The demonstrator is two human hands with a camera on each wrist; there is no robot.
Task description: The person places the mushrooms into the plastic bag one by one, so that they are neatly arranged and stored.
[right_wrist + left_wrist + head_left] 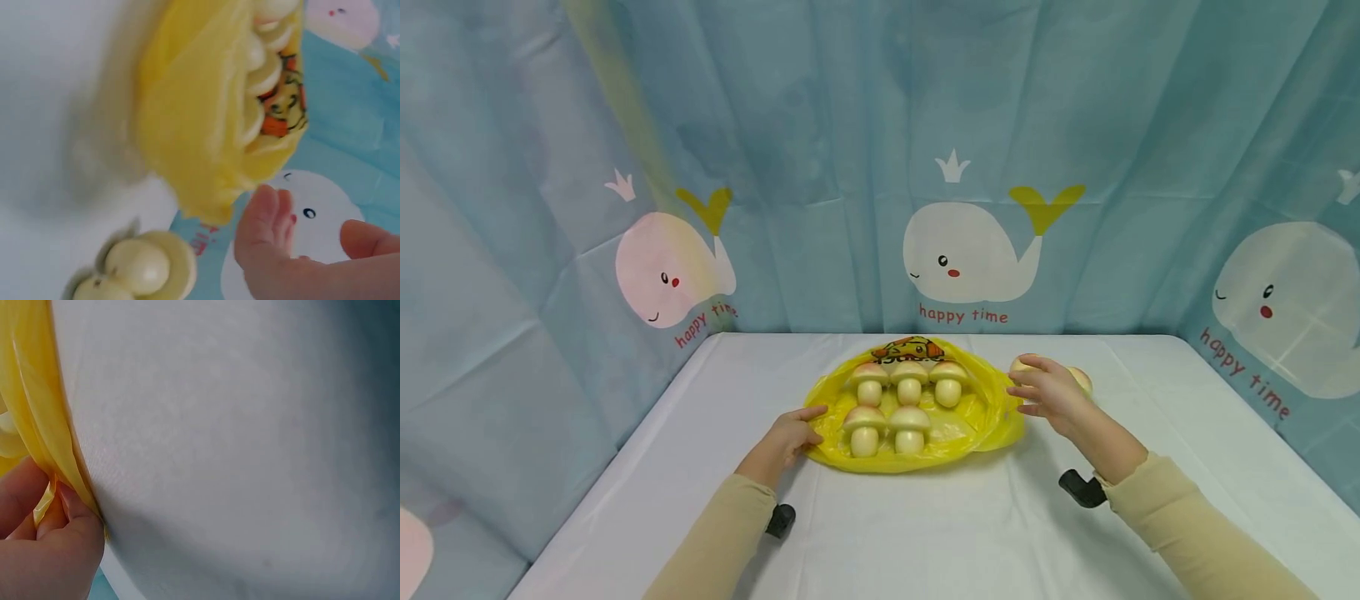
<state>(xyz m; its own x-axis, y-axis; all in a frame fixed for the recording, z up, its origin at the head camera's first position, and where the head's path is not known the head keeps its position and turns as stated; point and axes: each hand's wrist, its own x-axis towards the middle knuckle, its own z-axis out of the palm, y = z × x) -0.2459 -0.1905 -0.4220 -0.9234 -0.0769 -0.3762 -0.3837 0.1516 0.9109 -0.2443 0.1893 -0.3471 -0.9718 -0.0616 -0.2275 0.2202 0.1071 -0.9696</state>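
A yellow plastic bag [996,429] lies on the white table with its mouth spread, a cartoon print on its far side. Inside it several mushrooms [865,442] with pale stems and pinkish caps stand in two rows. My left hand [786,437] pinches the left edge of the bag; the left wrist view shows the thin plastic [44,412] between thumb and fingers. By the bag's right edge my right hand [1052,393] is raised with relaxed fingers and holds nothing. Two loose mushrooms [140,265] lie on the table beyond it, partly hidden by that hand in the head view.
The white tablecloth [925,533] covers the table. A blue curtain [820,167] with whale prints hangs behind it and along both sides. Black straps or mounts [1082,489] show at both wrists.
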